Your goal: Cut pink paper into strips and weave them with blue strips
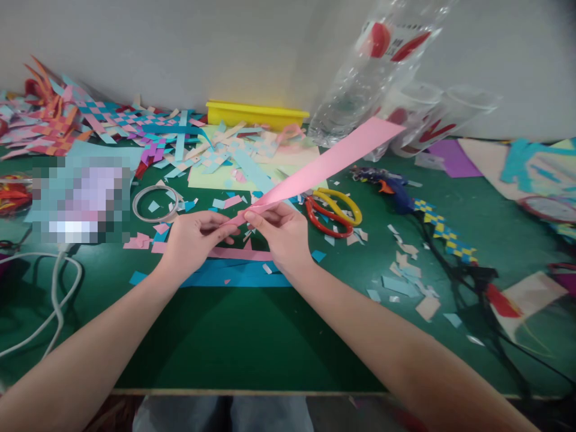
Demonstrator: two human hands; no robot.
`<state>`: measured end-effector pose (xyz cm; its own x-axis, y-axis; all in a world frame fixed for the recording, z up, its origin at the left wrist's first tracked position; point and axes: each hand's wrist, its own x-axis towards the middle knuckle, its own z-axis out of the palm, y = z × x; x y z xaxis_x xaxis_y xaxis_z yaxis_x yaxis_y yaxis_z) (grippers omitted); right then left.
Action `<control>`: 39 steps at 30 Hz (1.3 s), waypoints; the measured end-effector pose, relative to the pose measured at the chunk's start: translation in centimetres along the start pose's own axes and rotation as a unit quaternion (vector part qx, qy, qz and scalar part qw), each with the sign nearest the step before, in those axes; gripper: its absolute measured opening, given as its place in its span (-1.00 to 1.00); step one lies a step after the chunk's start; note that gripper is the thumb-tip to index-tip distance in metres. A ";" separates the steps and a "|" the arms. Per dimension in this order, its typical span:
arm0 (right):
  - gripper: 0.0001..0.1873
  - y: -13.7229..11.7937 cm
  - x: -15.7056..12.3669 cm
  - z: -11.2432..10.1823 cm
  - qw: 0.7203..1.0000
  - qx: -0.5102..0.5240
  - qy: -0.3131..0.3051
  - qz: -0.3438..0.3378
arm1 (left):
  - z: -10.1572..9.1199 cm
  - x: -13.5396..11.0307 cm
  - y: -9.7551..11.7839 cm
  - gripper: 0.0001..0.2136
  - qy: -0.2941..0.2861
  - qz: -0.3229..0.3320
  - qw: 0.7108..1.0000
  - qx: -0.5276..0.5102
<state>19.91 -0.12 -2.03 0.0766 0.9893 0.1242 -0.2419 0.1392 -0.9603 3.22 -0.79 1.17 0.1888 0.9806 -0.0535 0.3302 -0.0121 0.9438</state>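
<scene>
Pink paper strip (333,159) is up off the table, right between the two hands at its near end. Long axis runs from the pinch up and away to the right, so the free length passes over the right side, tip in front of the cups. Right hand (288,234) sits nearer that long part, thumb pressed down on the strip against the fingers, no gap to speak of. Left hand (193,240) has the short end between thumb and curled fingertips, just beside the right thumb; the strip looks folded or creased there, can't tell which. Below the hands, a second pink strip (238,255) and blue paper (243,275) lie crosswise on the green table (252,342). Scissors (335,210), red and yellow handles, lie just right of the right hand. Containers: yellow tray (256,114) by the wall, inside not visible from here; clear plastic bottle (355,84) leaning, contents can't be told; clear cups (468,114) beside it, nothing I can make out inside. Tape roll (136,204) lies flat left, pale blue scrap (153,206) within its ring.
</scene>
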 end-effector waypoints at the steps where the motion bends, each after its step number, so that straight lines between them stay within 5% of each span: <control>1: -0.87 0.1 0.0 0.0 1.000 0.002 0.000 0.001 | 0.0 0.0 0.0 -0.81 -0.004 -0.003 1.000 -0.005; 21: -0.78 0.2 0.4 0.0 0.998 0.026 0.020 0.047 | 0.1 -0.1 -0.5 -0.80 -0.080 -0.018 0.994 -0.071; 33: -0.80 0.6 0.5 -0.5 0.998 0.035 -0.020 0.042 | 0.1 -0.1 0.1 -0.74 -0.120 -0.030 0.991 -0.057; 39: -0.79 0.3 0.6 -0.5 0.997 0.069 0.005 0.047 | 0.1 -0.1 0.3 -0.73 -0.189 -0.038 0.980 -0.053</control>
<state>20.34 0.50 -2.39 0.0563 0.9979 0.0333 -0.3784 0.0522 -0.9242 3.37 -0.92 1.38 0.5029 0.8353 -0.2223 0.2628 0.0972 0.9599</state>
